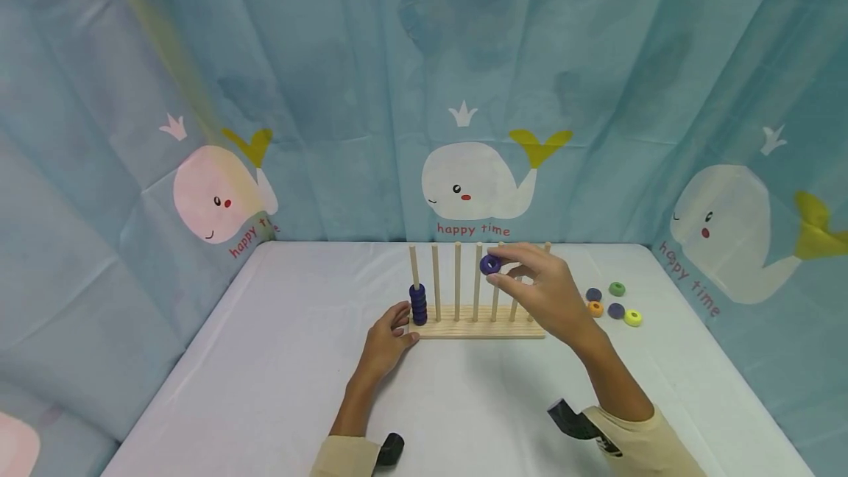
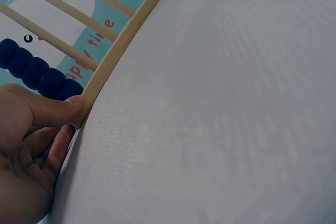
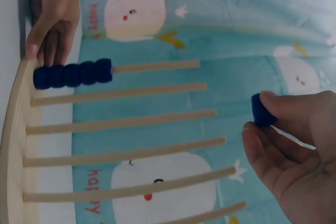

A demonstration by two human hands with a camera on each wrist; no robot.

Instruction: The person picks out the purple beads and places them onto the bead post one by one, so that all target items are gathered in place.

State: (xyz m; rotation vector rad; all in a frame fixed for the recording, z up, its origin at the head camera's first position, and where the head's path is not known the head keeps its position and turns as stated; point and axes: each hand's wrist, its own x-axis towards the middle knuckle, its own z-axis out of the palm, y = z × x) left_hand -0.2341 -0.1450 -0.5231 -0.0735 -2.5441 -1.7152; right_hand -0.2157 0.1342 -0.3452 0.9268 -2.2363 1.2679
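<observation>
Between thumb and fingers, my right hand (image 1: 550, 293) pinches a dark blue bead (image 1: 490, 264) with a hole through it. In the right wrist view the bead (image 3: 262, 111) is apart from the peg tips, out beyond them. A wooden peg rack (image 1: 477, 331) with several upright pegs stands on the table. Several dark blue beads (image 1: 418, 305) are stacked on its leftmost peg. My left hand (image 1: 384, 344) grips the rack's left end; in the left wrist view its thumb (image 2: 63, 111) presses the base (image 2: 126, 32) beside the stack. The other pegs in sight carry no beads.
Right of the rack lie loose beads: a green bead (image 1: 617, 288), an orange bead (image 1: 595, 308), a yellow bead (image 1: 632, 317) and two dark purplish beads (image 1: 616, 311). Behind the white tabletop (image 1: 298, 359) hangs a blue whale-print curtain (image 1: 344, 94), also along both sides.
</observation>
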